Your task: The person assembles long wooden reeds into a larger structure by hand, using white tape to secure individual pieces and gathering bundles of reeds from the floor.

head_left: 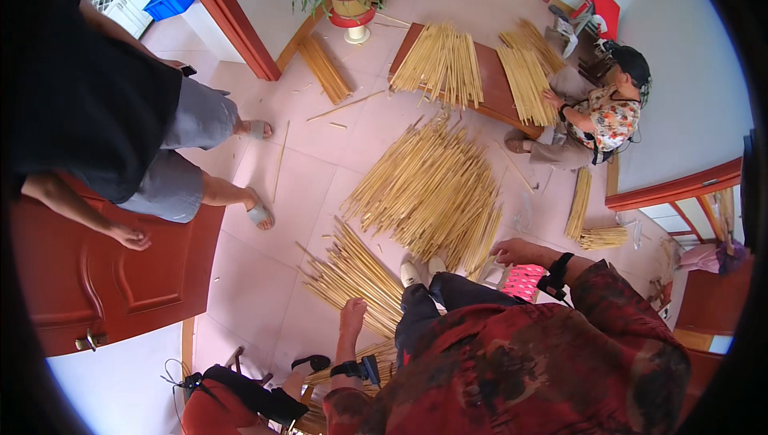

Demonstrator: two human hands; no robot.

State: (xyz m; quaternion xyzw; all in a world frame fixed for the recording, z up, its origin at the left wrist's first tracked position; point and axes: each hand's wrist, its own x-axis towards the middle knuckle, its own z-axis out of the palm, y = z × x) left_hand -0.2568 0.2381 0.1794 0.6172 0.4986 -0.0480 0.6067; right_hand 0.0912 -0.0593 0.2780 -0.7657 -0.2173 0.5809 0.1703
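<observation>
My left hand (352, 316) hangs with its fingers curled in, nothing visible in it, over a fanned pile of thin yellow sticks (356, 275) on the floor. Held out to the right, my right hand (510, 251) has its fingers loosely apart and holds nothing I can see. It is near the right edge of a large heap of the same sticks (428, 183), which lies in front of my shoes (410, 272). A pink woven seat or basket (524, 281) shows below my right forearm. Both my wrists wear black straps.
A person at the far right touches sticks on a low brown table (490, 67). Someone stands at left by a red door (160, 275); another person's red clothing (216, 407) shows at lower left. A potted plant (352, 4) stands at the back. Stick bundles (580, 203) lie at right.
</observation>
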